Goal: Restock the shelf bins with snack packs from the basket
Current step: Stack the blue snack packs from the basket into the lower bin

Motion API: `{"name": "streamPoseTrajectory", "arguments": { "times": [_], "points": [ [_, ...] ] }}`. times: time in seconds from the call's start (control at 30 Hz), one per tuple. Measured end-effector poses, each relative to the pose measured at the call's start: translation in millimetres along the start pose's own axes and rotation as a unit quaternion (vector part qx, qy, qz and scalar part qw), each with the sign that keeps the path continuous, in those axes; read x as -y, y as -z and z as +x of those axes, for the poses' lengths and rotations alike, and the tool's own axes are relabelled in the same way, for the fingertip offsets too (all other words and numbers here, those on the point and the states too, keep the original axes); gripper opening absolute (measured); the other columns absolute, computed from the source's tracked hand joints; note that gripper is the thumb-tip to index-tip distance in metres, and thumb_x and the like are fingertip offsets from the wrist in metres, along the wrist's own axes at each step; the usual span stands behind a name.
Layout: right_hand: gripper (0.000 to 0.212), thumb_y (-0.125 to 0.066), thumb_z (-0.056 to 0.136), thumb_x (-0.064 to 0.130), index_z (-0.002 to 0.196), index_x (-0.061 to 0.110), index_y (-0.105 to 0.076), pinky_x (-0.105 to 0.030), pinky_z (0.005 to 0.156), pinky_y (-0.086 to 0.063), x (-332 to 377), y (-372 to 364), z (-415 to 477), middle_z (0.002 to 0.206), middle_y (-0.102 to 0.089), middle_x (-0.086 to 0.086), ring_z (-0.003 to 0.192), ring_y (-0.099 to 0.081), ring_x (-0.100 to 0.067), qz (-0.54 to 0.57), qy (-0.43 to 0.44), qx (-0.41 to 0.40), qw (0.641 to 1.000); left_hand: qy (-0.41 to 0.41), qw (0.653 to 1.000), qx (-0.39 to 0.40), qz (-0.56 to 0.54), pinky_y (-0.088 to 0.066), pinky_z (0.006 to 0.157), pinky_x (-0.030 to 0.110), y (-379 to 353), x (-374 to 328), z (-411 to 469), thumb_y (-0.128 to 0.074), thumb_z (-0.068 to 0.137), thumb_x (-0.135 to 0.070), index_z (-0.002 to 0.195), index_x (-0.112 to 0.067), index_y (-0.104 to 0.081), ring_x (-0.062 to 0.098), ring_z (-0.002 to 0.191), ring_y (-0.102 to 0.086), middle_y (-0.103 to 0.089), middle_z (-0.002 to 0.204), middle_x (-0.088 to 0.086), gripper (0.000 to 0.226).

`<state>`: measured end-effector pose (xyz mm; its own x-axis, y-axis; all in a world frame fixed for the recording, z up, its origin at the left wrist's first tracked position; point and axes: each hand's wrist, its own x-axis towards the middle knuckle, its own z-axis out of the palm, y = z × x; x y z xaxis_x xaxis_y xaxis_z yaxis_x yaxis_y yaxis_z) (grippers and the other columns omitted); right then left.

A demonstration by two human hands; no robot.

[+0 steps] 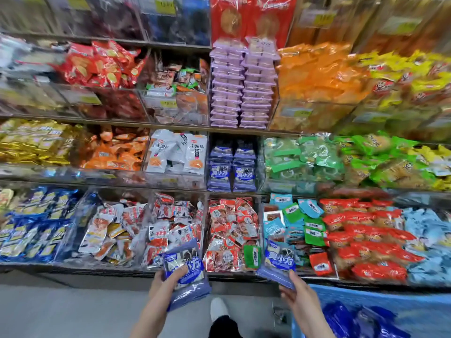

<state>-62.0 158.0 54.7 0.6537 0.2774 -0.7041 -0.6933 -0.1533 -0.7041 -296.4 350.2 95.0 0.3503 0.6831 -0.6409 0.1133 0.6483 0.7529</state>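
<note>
Two stacks of blue snack packs (pixel 186 272) tilt before the shelf bins (pixel 170 179), blue basket (pixel 353 296) at right.

"美小方" on the blue snack packs (pixel 279 261), held and shelved; "小面筋" on the neighbouring white packs (pixel 163 152).

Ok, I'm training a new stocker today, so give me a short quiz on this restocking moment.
1. True or false: the left hand and right hand each hold blue packs.
2. The matching packs on the shelf sit directly below: A purple stacks, B orange packs, C green packs?
3. Fill in: the basket stands at the person's ___ side.
Key: 1 true; 2 A; 3 right.
</note>
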Motion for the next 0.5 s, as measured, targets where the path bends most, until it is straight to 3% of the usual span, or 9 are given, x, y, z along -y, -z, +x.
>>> {"name": "streamPoseTrajectory", "arguments": {
  "times": [0.1, 0.23, 0.37, 0.5],
  "points": [
    [0.012, -0.057, 0.093, 0.024, 0.098, 0.014, -0.060, -0.034, 0.071, -0.051, 16.6, -26.7, 16.3, 0.090, -0.065, -0.005, 0.080, -0.062, -0.024, 0.014, -0.006, 0.025, 1.000, 0.004, 1.000, 0.017, -0.009, -0.042, 0.103, 0.053, -8.0, -18.8, 17.6, -0.087, 0.043, -0.043, 0.140, -0.012, -0.038, 0.036, 0.112, -0.060, -0.062, 0.125, 0.015, 0.113],
    [0.034, -0.055, 0.094, 0.029, 0.120, 0.007, -0.054, -0.035, 0.083, -0.050, 42.0, -61.4, 43.7, 0.111, -0.063, -0.011, 0.098, -0.061, -0.026, -0.017, 0.003, 0.089, 0.996, -0.006, 1.000, 0.012, -0.028, -0.056, 0.076, 0.042, -23.0, -54.2, 43.1, -0.079, 0.067, -0.037, 0.139, -0.017, -0.038, 0.031, 0.090, -0.071, -0.067, 0.115, 0.011, 0.085],
    [0.036, -0.056, 0.093, 0.026, 0.125, 0.010, -0.052, -0.034, 0.091, -0.045, 70.7, -99.0, 75.3, 0.110, -0.061, -0.003, 0.094, -0.061, -0.017, -0.031, 0.017, 0.140, 0.990, -0.037, 0.998, 0.001, -0.044, -0.048, 0.096, 0.053, -36.8, -87.5, 73.8, -0.080, 0.053, -0.046, 0.145, -0.018, -0.032, 0.034, 0.106, -0.063, -0.059, 0.129, 0.013, 0.107],
    [0.045, -0.057, 0.093, 0.021, 0.134, 0.004, -0.045, -0.031, 0.090, -0.047, 97.5, -137.2, 103.6, 0.109, -0.057, 0.002, 0.093, -0.060, -0.014, -0.056, 0.023, 0.163, 0.985, -0.053, 0.995, -0.005, -0.085, -0.039, 0.104, 0.058, -44.8, -110.9, 100.2, -0.086, 0.053, -0.044, 0.149, -0.024, -0.026, 0.039, 0.120, -0.053, -0.046, 0.143, 0.014, 0.116]
  ]
}}
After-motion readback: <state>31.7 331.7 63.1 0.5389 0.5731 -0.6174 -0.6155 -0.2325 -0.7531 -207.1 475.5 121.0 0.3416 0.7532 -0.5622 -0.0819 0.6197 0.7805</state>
